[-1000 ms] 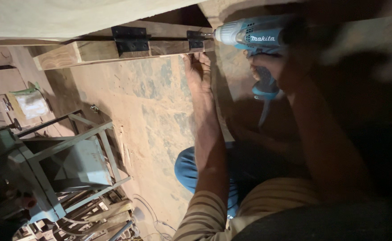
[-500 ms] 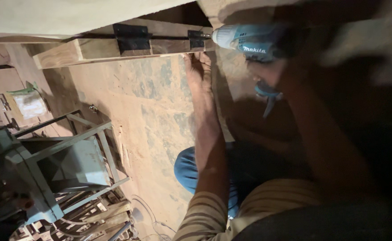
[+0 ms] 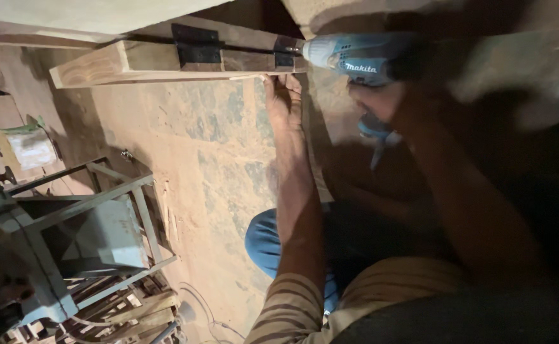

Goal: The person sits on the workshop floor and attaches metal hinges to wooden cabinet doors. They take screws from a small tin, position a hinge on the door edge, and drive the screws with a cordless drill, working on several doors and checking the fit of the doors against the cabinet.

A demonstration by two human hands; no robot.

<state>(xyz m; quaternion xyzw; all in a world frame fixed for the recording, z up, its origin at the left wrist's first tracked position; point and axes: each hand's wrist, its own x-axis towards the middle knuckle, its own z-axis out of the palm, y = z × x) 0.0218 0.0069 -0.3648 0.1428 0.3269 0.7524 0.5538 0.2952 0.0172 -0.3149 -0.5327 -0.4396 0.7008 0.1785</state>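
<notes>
A long wooden beam (image 3: 133, 60) runs across the top of the view, with a black hinge plate (image 3: 195, 43) on it and a second, smaller black plate (image 3: 284, 60) further right. My left hand (image 3: 284, 95) presses up against the beam's underside just below that second plate, fingers spread flat. In my right hand (image 3: 381, 102) is a teal power drill (image 3: 356, 57), gripped by its handle. The drill's nose points left and meets the beam at the smaller plate. My right forearm is dark and blurred.
A grey-green metal frame stand (image 3: 82, 223) sits at lower left with scrap wood strips (image 3: 133, 312) and a cable beneath it. The dusty reddish floor (image 3: 209, 159) lies below. A wrapped package (image 3: 31, 146) rests at far left. My blue-clad knee (image 3: 263, 239) is at centre.
The drill has shifted slightly left, its nose closing in on the smaller black plate. My left hand stays pressed to the beam.
</notes>
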